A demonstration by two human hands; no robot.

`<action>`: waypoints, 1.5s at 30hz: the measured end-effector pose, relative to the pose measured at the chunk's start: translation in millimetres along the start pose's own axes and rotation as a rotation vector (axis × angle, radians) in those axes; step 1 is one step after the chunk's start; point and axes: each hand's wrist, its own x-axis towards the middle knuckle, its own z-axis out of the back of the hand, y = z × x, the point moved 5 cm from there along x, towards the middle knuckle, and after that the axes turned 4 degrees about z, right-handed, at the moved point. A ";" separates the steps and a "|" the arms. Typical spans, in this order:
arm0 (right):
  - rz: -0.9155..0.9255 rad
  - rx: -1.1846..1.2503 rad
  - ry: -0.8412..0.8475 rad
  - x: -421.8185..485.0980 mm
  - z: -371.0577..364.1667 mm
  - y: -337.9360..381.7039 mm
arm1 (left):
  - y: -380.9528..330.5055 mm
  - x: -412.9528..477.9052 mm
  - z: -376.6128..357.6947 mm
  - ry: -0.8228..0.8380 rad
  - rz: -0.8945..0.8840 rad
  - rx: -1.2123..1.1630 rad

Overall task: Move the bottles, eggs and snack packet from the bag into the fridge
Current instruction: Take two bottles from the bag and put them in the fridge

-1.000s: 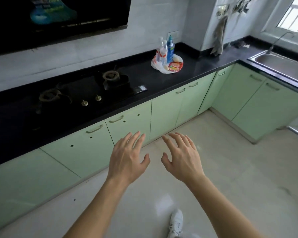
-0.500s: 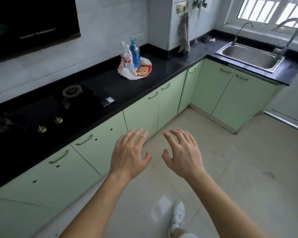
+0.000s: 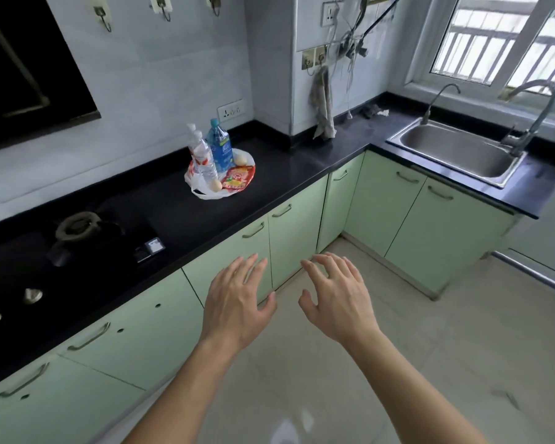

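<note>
A white plastic bag [image 3: 202,191] lies open on the black counter [image 3: 289,168]. In it stand a clear bottle with a red label [image 3: 202,158] and a blue bottle [image 3: 220,145]. A red snack packet [image 3: 238,177] lies at the bag's right side. One egg [image 3: 217,185] sits at the front, another egg [image 3: 241,160] behind the packet. My left hand [image 3: 236,302] and my right hand [image 3: 337,299] hover side by side in front of the green cabinets, fingers spread, holding nothing, well short of the bag. No fridge is in view.
A gas hob [image 3: 61,245] fills the counter's left part. A steel sink [image 3: 455,152] with two taps sits at the right under the window. A cloth [image 3: 323,104] hangs on the wall corner. Green cabinet doors [image 3: 295,232] line the floor's edge; pale tiled floor [image 3: 430,363] lies to the right.
The view has turned right and tilted up, so the bag now sits nearer the centre and the sink is fully in sight. Both hands stay open and held out in front.
</note>
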 end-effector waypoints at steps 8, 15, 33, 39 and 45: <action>0.019 0.065 0.012 58.2 -30.3 -40.4 | -4.4 65.6 -29.0 0.040 0.042 0.014; 0.032 0.068 0.055 134.0 -63.2 -72.1 | 10.4 144.8 -51.9 0.048 0.087 -0.009; 0.027 0.098 0.066 387.4 -146.8 -140.9 | 78.9 408.6 -102.6 0.072 0.092 -0.024; 0.072 0.123 0.108 445.2 -173.5 -153.8 | 95.1 455.2 -118.0 0.079 0.162 -0.038; 0.159 0.154 0.144 522.2 -194.3 -172.7 | 109.5 507.1 -130.5 0.031 0.260 -0.045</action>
